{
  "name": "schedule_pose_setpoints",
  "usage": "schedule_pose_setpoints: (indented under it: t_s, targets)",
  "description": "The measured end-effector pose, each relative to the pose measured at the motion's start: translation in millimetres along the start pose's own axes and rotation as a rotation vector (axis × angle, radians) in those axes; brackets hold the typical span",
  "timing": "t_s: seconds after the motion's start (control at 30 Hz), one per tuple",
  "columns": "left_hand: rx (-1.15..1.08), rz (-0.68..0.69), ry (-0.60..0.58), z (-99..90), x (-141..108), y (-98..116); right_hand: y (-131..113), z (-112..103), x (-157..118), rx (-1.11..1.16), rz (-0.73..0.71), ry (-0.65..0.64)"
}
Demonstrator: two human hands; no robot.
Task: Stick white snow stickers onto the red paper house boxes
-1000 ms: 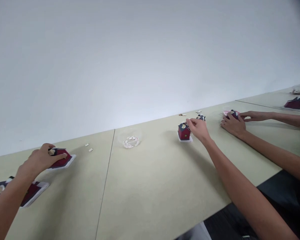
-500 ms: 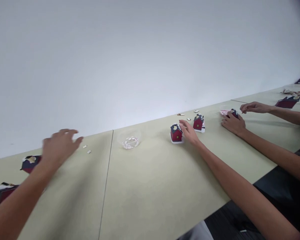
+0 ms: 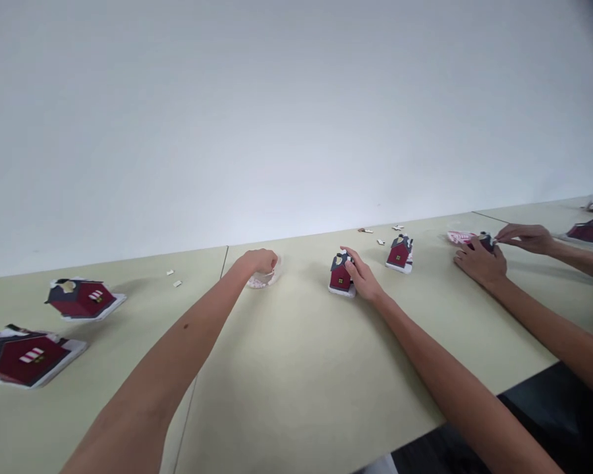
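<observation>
The left hand [image 3: 261, 261] is lowered into the clear bowl [image 3: 281, 268]; whether anything is pinched cannot be told. The red house [image 3: 339, 279], beside the bowl, is steadied by the right hand's [image 3: 364, 279] curved fingers. Rim clearance is required for any withdrawal.

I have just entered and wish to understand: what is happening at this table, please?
The person's left hand reaches into a clear bowl with small pieces; whether it has taken one, I cannot tell. The right hand holds a small red house upright on the table. Farther right, another person's hands work at a similar house. Two more houses stand at the left, untouched.
</observation>
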State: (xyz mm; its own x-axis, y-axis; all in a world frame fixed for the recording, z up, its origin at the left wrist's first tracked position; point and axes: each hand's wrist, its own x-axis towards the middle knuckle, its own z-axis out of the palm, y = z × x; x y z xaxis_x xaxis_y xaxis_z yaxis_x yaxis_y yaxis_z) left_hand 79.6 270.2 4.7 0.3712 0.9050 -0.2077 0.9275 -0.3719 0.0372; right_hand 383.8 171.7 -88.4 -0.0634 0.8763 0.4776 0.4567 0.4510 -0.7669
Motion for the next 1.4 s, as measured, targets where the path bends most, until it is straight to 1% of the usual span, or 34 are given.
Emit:
schedule_pose_setpoints:
  t_s: [0.1, 0.2, 0.3, 0.37, 0.43, 0.5, 0.53, 0.57, 0.63, 0.7, 0.77, 0.8, 0.87, 0.97, 1.07, 1.17, 1.33, 1.4]
  targets:
    - [0.012, -0.022, 0.028, 5.2, 2, -3, 0, 1, 1, 0.006, -0.031, -0.087]
    - [0.003, -0.024, 0.098, 8.9, -2, -7, 0, 6, 3, 0.012, -0.021, -0.109]
    - [-0.032, -0.013, 0.221, 7.1, -15, -6, 0, 9, 3, 0.018, -0.015, -0.094]
    - [-0.068, -0.006, 0.338, 2.6, -33, -1, 1, 9, 1, 0.001, -0.008, -0.085]
    - [-0.208, 0.029, 0.519, -0.7, -55, 7, 1, 8, -1, -0.028, 0.002, -0.078]
    - [-0.453, 0.118, 0.695, 2.5, -78, 16, 0, 8, -3, -0.055, 0.003, -0.070]
    - [-0.587, 0.178, 0.750, 7.9, -88, 20, -1, 9, -5, -0.064, -0.001, -0.065]
    - [-0.709, 0.239, 0.767, 16.0, -96, 25, -3, 11, -6, -0.070, -0.004, -0.058]
    - [-0.897, 0.329, 0.697, 38.9, -108, 33, -9, 18, -9, -0.081, -0.010, -0.049]
    - [-1.086, 0.352, 0.581, 65.3, -111, 41, -18, 27, -12, -0.087, -0.015, -0.063]
    - [-1.273, 0.320, 0.471, 87.8, -109, 49, -29, 41, -13, -0.084, -0.030, -0.109]
    - [-1.360, 0.295, 0.425, 95.9, -106, 52, -35, 49, -13, -0.083, -0.040, -0.139]
    - [-1.517, 0.241, 0.365, 105.4, -103, 57, -45, 66, -11, -0.106, -0.053, -0.169]
    - [-1.697, 0.155, 0.360, 108.9, -102, 57, -57, 92, -7, -0.184, -0.057, -0.148]
    - [-1.756, 0.099, 0.374, 109.8, -103, 52, -65, 108, -5, -0.232, -0.052, -0.127]
    - [-1.758, 0.086, 0.348, 110.6, -104, 49, -68, 110, -9, -0.253, -0.041, -0.124]
    - [-1.730, 0.100, 0.261, 108.4, -103, 49, -68, 101, -15, -0.243, -0.030, -0.141]
    - [-1.728, 0.094, 0.251, 107.5, -104, 49, -67, 100, -15, -0.238, -0.021, -0.143]
